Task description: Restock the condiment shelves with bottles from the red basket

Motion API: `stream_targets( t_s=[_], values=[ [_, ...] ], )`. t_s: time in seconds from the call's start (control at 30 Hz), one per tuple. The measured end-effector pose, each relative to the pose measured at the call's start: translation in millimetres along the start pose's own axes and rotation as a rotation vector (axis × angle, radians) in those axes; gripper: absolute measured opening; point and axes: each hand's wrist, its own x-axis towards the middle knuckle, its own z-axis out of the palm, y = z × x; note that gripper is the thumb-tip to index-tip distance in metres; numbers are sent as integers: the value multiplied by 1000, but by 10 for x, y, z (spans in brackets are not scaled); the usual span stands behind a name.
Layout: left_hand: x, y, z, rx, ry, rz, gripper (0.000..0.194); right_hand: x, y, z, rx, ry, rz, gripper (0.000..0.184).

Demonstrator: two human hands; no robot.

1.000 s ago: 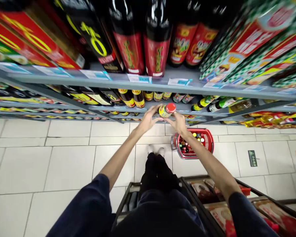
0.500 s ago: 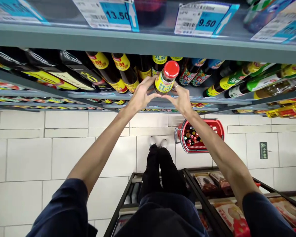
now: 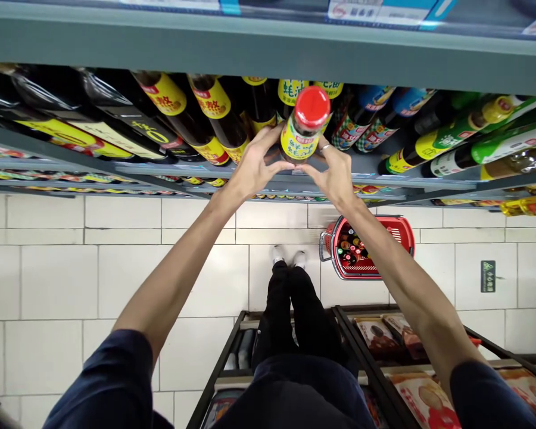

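A dark sauce bottle [image 3: 304, 126] with a red cap and a yellow label is held between both my hands in front of a grey shelf [image 3: 259, 173]. My left hand [image 3: 254, 164] grips its left side with the fingers wrapped round it. My right hand [image 3: 334, 174] grips the right side; a ring shows on one finger. The bottle stands among a row of similar dark bottles [image 3: 205, 122] with yellow and red labels on that shelf.
A red shopping basket [image 3: 375, 247] with several small items stands on the white tiled floor by my feet [image 3: 288, 257]. Green and blue labelled bottles [image 3: 455, 137] fill the shelf to the right. A low rack [image 3: 397, 351] with packets lies behind me.
Both hands have lifted the bottle from low near the basket up to the shelf row. The view has closed in on the shelves.
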Motion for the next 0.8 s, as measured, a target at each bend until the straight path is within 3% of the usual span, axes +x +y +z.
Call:
stream_targets(
  t_s=[0.3,0.57,0.8],
  values=[
    [-49,-147,75,-15,8,37,92,-13,123,109,20,-10,-18,85],
    [-69,-282,260,-192,36,-183,88,98,255,213,47,-40,58,86],
    [9,-420,341,-271,87,-238,79,222,324,316,126,-19,76,86]
  ],
)
